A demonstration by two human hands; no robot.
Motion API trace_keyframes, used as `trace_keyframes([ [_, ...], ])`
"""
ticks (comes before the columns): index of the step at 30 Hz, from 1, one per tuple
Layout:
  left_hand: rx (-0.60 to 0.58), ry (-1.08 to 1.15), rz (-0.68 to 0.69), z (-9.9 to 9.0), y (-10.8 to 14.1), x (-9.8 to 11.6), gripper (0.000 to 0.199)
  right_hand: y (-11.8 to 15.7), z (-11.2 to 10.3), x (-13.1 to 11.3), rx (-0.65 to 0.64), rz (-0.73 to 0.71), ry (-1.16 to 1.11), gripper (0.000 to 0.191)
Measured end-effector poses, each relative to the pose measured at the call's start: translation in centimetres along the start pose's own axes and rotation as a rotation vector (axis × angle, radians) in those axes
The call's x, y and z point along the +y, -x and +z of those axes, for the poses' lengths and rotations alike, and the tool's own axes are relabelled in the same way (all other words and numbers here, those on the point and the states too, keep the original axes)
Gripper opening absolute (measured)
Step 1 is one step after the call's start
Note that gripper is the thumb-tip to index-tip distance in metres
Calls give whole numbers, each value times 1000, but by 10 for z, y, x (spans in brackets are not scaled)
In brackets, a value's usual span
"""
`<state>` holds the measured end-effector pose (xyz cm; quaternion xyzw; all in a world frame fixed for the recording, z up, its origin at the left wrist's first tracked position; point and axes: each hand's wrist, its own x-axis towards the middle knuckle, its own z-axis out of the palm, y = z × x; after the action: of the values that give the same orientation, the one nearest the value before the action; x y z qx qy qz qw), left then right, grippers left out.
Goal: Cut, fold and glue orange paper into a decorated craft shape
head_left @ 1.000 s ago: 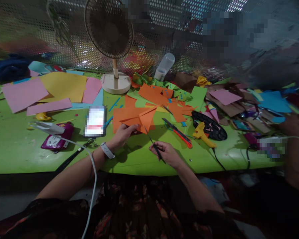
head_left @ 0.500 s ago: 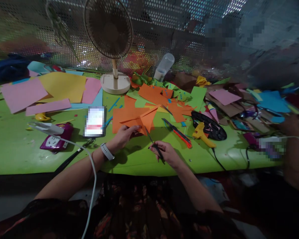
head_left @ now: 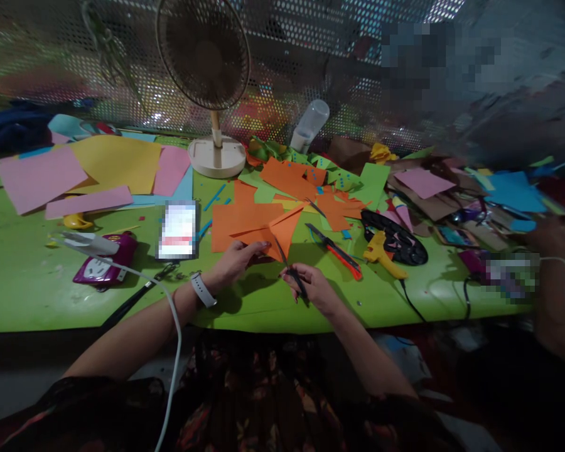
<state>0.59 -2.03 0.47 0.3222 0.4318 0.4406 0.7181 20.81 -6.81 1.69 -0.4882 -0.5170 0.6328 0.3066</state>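
Note:
An orange paper piece [head_left: 285, 227] with a folded flap is pinched by my left hand [head_left: 238, 260], which has a white watch band [head_left: 203, 290] at its wrist. My right hand [head_left: 313, 287] holds black scissors [head_left: 295, 281] by the handles, their blades at the lower edge of the orange piece. Behind my left hand lies a larger orange sheet [head_left: 223, 226] on the green table [head_left: 254, 307]. Right of the scissors rests a red and black cutter [head_left: 343, 257].
A fan [head_left: 216, 157] stands at the back. A phone [head_left: 177, 231] and purple socket block [head_left: 108, 257] lie left. A yellow glue gun [head_left: 383, 256] and black tray [head_left: 412, 242] lie right. Another person's arm [head_left: 558, 282] is at the far right.
The orange piece and my left hand have shifted slightly to the right. The scissors' blades now look closer together, at the paper's lower edge.

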Motion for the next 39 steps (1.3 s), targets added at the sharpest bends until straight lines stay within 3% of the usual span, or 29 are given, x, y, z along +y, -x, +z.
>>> trace_keyframes([
  [25,-12,-150,42,-9,-5,-9,32,0,1,2,-1,-18,12,43],
  [39,-16,-95,61,-4,-3,-8,23,0,2,4,7,-30,16,44],
])
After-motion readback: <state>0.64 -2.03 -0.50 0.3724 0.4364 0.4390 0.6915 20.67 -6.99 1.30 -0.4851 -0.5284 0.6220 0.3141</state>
